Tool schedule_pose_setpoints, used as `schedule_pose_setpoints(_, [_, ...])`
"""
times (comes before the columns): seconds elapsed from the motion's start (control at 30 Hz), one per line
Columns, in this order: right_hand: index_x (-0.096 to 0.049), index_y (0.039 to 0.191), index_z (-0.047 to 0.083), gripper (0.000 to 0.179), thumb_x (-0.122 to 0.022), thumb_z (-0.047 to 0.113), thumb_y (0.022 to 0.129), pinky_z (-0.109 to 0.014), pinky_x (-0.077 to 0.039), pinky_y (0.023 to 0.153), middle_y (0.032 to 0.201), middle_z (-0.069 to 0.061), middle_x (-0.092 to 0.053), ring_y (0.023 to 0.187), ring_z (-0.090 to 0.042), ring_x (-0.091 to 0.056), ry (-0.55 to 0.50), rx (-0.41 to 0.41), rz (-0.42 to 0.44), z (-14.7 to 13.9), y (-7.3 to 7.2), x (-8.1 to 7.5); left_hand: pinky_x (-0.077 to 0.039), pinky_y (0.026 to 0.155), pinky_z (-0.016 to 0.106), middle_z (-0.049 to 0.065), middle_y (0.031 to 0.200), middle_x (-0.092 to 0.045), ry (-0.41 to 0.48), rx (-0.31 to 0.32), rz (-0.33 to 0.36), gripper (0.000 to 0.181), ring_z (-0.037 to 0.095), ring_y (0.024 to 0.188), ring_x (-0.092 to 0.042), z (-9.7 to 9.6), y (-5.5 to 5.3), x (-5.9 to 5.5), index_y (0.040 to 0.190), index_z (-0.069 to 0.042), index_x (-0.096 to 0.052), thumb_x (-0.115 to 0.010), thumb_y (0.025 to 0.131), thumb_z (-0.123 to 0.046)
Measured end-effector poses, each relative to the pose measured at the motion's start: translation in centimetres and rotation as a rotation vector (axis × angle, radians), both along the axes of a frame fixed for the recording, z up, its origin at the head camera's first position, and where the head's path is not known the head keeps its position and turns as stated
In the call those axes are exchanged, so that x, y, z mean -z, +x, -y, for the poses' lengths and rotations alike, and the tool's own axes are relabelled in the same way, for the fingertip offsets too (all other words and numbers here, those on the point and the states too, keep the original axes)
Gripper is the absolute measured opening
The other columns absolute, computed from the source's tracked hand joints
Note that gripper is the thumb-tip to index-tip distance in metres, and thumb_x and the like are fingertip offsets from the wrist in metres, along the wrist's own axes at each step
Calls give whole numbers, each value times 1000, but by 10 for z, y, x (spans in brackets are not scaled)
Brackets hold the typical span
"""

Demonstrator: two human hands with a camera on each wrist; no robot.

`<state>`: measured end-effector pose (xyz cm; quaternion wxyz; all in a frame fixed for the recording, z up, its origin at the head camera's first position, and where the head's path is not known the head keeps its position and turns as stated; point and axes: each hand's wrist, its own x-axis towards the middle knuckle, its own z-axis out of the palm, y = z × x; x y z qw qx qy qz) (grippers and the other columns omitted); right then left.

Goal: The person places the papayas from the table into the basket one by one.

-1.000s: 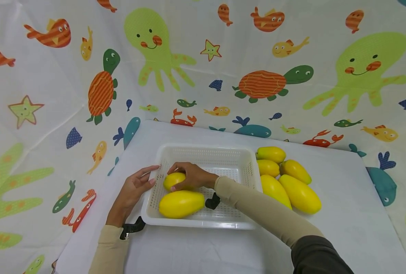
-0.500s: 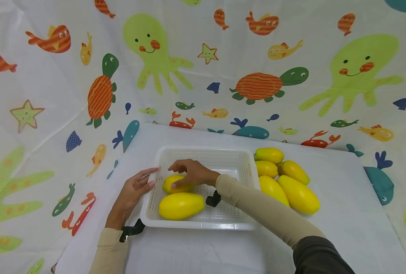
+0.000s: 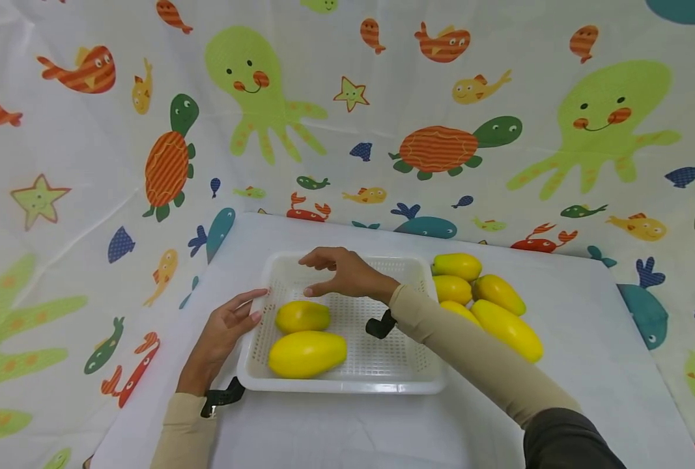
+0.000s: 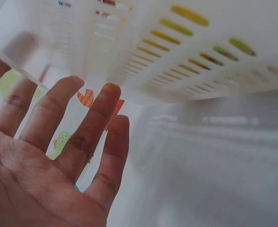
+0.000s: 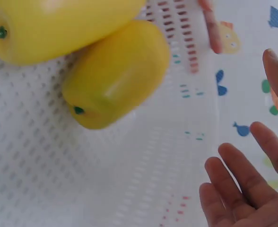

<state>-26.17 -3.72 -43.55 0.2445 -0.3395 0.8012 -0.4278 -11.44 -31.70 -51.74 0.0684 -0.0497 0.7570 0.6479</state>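
Inside a white perforated plastic basket (image 3: 347, 385), two yellow papayas lie side by side at the left end. The larger papaya (image 3: 307, 355) is nearer the front wall; the smaller papaya (image 3: 302, 317) lies just behind it, its green stem end plain in the right wrist view. My right hand (image 3: 355, 277) hovers over the back part of the basket, fingers and thumb spread apart, holding nothing. At the basket's left side my left hand (image 3: 224, 335) touches the rim with its fingertips. The left wrist view shows its fingers (image 4: 99, 113) extended along the outer wall.
Beside the basket's right end lies a group of several yellow papayas (image 3: 508, 329), partly hidden by my right sleeve (image 3: 458, 352). A white cloth covers the table (image 3: 593, 365). A curtain printed with sea animals (image 3: 370, 58) rises behind and to the left.
My right hand has let go of the smaller papaya and lifted up, back and slightly right. That papaya stays in the basket. The left hand keeps its place at the rim.
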Motion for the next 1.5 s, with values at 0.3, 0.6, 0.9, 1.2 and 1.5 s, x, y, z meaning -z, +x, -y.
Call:
schedule_pose_setpoints(0.3, [-65,140,27,56,-88,36,89,-43,-44,125,147,3,-65,138,-25,-58,-44,77,-83,-27,-20,-24,-65,94,40,5,166,-48,16,8,-27,53,11,123,-72,2,1,1,157,-22,-51,-65,107,-30])
schedule_pose_setpoints(0.6, [-62,146,23,61,-86,34,91,-49,-42,126,152,-3,-61,142,-26,-55,-99,158,-65,-69,-45,-39,-66,91,43,6,166,-48,20,10,-27,54,10,120,-73,4,0,3,158,-23,-50,-66,107,-30])
schedule_pose_setpoints(0.9, [-58,150,22,61,-82,32,95,-53,-41,126,156,-7,-57,144,-28,-52,-92,254,-38,-125,-67,-42,-66,91,43,6,166,-48,14,16,-24,53,13,120,-74,5,-1,1,158,-25,-50,-65,107,-31])
schedule_pose_setpoints(1.2, [-56,151,22,62,-81,36,96,-57,-39,127,159,-5,-54,149,-32,-48,-57,341,-26,-177,-75,-35,-66,91,43,7,166,-48,20,24,-24,53,12,120,-74,4,-2,2,158,-23,-49,-64,108,-30])
schedule_pose_setpoints(1.5, [-54,153,18,64,-80,35,97,-57,-33,131,161,-5,-53,151,-31,-45,-21,397,-21,-217,-79,-22,-66,90,43,8,166,-49,28,29,-39,53,13,119,-75,4,-2,5,159,-22,-49,-64,108,-28])
